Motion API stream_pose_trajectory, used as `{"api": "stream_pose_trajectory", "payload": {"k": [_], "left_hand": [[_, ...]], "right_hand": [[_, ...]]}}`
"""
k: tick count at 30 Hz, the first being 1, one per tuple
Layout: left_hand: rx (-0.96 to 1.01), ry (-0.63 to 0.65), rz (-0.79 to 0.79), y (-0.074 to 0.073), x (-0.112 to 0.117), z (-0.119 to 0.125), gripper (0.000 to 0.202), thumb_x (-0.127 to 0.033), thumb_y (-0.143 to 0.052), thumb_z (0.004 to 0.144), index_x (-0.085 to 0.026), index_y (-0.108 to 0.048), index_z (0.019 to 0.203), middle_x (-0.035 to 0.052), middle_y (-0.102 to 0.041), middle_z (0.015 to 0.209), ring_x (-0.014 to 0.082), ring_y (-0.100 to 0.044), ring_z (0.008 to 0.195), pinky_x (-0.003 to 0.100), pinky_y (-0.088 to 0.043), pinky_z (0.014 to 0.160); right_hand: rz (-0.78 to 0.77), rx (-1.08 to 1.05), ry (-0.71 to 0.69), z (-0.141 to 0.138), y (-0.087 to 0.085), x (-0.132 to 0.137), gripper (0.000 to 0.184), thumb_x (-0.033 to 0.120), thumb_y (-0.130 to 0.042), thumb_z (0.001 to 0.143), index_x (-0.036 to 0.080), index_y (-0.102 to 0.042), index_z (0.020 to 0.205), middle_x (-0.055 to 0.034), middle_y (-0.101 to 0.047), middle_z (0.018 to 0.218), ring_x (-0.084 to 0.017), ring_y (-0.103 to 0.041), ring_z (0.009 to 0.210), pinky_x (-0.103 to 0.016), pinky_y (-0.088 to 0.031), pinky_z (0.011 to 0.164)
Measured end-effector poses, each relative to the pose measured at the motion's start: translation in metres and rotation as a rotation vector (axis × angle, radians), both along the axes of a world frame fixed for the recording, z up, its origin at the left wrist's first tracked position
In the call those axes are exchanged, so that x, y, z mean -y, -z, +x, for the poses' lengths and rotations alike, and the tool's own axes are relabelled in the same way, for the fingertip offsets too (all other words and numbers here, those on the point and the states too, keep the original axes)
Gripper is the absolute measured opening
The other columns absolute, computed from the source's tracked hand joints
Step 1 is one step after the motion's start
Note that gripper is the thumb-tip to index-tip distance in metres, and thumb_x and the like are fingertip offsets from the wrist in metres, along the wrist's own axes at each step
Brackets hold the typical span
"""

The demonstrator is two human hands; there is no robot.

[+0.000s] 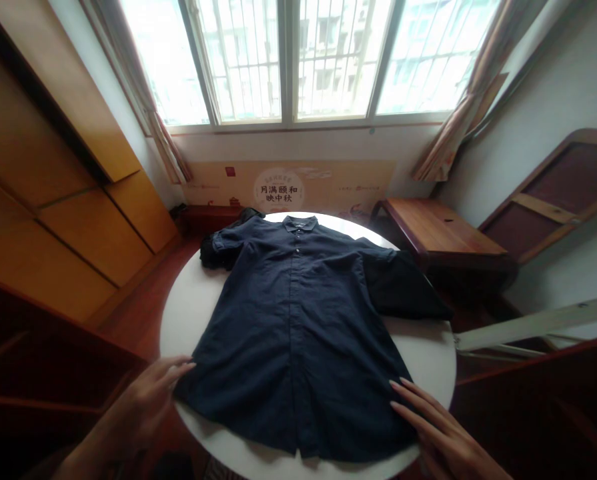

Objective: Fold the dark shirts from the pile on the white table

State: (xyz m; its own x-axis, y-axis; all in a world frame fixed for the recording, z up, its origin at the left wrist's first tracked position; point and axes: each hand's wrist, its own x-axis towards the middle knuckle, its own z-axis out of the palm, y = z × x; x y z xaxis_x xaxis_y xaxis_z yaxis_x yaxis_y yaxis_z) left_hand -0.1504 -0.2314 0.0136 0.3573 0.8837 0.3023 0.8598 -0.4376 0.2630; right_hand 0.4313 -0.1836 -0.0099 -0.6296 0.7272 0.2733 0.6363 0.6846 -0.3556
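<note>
A dark navy short-sleeved button-up shirt [298, 333] lies flat on a round white table [184, 327], its collar toward the window and its buttons facing up. Both sleeves are folded or bunched at the far sides, and the right one hangs past the table's edge. My left hand [151, 393] rests at the shirt's lower left edge, fingers spread and touching the cloth. My right hand [428, 420] lies beside the lower right edge, with its long-nailed fingers apart. Neither hand grips the shirt.
A low wooden bench [443, 230] stands beyond the table on the right. Orange-brown wooden cabinets [78, 227] line the left wall, and a dark shelf [38, 373] sits lower left. A pale rail [533, 327] juts in at right. A printed banner [288, 190] sits below the barred window.
</note>
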Motion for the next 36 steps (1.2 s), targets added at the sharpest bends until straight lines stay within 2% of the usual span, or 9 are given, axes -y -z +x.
{"api": "stream_pose_trajectory", "payload": {"k": [3,9,12,16,23,27,31,34,36], "left_hand": [[0.030,0.011,-0.035,-0.003,0.006,0.004,0.054,-0.018,-0.047,0.089,-0.031,-0.051,0.141,0.0072,-0.055,0.141,0.0244,-0.057,0.126,0.037,-0.051,0.102],[0.024,0.108,0.038,0.007,0.000,0.001,0.045,-0.013,-0.050,0.092,-0.034,-0.060,0.130,0.0046,-0.067,0.125,0.0194,-0.067,0.111,0.030,-0.057,0.093],[0.043,0.060,0.119,0.012,-0.005,0.005,0.038,-0.014,-0.048,0.094,-0.032,-0.065,0.123,0.0055,-0.070,0.117,0.0193,-0.069,0.107,0.031,-0.058,0.092],[0.139,0.020,0.131,0.006,-0.008,0.019,0.033,-0.019,-0.048,0.095,-0.029,-0.065,0.122,0.0067,-0.070,0.119,0.0196,-0.070,0.104,0.029,-0.059,0.090],[0.227,0.075,0.031,-0.008,-0.001,0.009,0.030,-0.022,-0.047,0.096,-0.030,-0.069,0.116,0.0018,-0.074,0.104,0.0164,-0.073,0.089,0.021,-0.060,0.076],[0.154,0.063,0.000,-0.010,0.002,0.004,0.028,-0.028,-0.050,0.093,-0.036,-0.074,0.106,0.0006,-0.074,0.083,0.0180,-0.071,0.071,0.024,-0.061,0.062],[0.210,0.102,0.052,-0.023,-0.030,0.029,0.026,-0.026,-0.048,0.095,-0.030,-0.074,0.097,0.0024,-0.072,0.080,0.0181,-0.069,0.071,0.026,-0.059,0.063],[0.209,0.182,0.029,-0.035,-0.080,0.065,0.021,-0.026,-0.050,0.097,-0.024,-0.071,0.096,0.0038,-0.071,0.090,0.0173,-0.068,0.084,0.028,-0.058,0.076],[0.173,0.201,-0.009,-0.036,-0.119,0.089,0.021,-0.029,-0.049,0.098,-0.023,-0.069,0.101,0.0045,-0.070,0.100,0.0178,-0.067,0.093,0.030,-0.056,0.085]], "right_hand": [[0.005,-0.010,0.008,0.006,0.014,0.007,0.064,0.007,-0.046,0.087,0.030,-0.047,0.146,-0.0042,-0.042,0.152,-0.024,-0.038,0.141,-0.040,-0.045,0.110],[-0.051,0.066,-0.020,-0.005,0.004,0.011,0.067,0.004,-0.044,0.084,0.031,-0.048,0.145,-0.0019,-0.045,0.151,-0.023,-0.035,0.143,-0.041,-0.046,0.109],[0.025,0.067,-0.021,-0.001,0.004,0.010,0.061,0.007,-0.046,0.086,0.031,-0.054,0.140,-0.0014,-0.053,0.145,-0.022,-0.046,0.136,-0.039,-0.049,0.106],[0.103,-0.029,0.023,0.004,0.006,0.009,0.056,0.008,-0.047,0.086,0.028,-0.057,0.138,-0.0038,-0.064,0.132,-0.022,-0.061,0.117,-0.034,-0.055,0.097],[0.138,-0.120,0.087,-0.004,-0.015,0.019,0.047,0.007,-0.046,0.086,0.026,-0.067,0.124,-0.0065,-0.072,0.109,-0.021,-0.068,0.102,-0.031,-0.058,0.090],[-0.026,-0.133,0.105,-0.003,-0.028,0.016,0.040,0.012,-0.048,0.082,0.023,-0.072,0.112,-0.0095,-0.071,0.108,-0.023,-0.068,0.100,-0.034,-0.058,0.089],[-0.171,-0.438,0.343,-0.010,-0.049,-0.046,0.024,0.023,-0.049,0.085,0.021,-0.071,0.095,-0.0096,-0.071,0.099,-0.024,-0.068,0.095,-0.038,-0.057,0.086],[-0.433,-0.740,0.567,-0.021,-0.069,-0.131,0.022,0.021,-0.063,0.079,0.016,-0.067,0.100,-0.0093,-0.070,0.100,-0.022,-0.067,0.089,-0.036,-0.057,0.082],[-0.612,-0.987,0.805,-0.030,-0.082,-0.190,0.018,0.015,-0.066,0.080,0.013,-0.063,0.098,-0.0094,-0.068,0.093,-0.018,-0.066,0.081,-0.032,-0.057,0.077]]}}
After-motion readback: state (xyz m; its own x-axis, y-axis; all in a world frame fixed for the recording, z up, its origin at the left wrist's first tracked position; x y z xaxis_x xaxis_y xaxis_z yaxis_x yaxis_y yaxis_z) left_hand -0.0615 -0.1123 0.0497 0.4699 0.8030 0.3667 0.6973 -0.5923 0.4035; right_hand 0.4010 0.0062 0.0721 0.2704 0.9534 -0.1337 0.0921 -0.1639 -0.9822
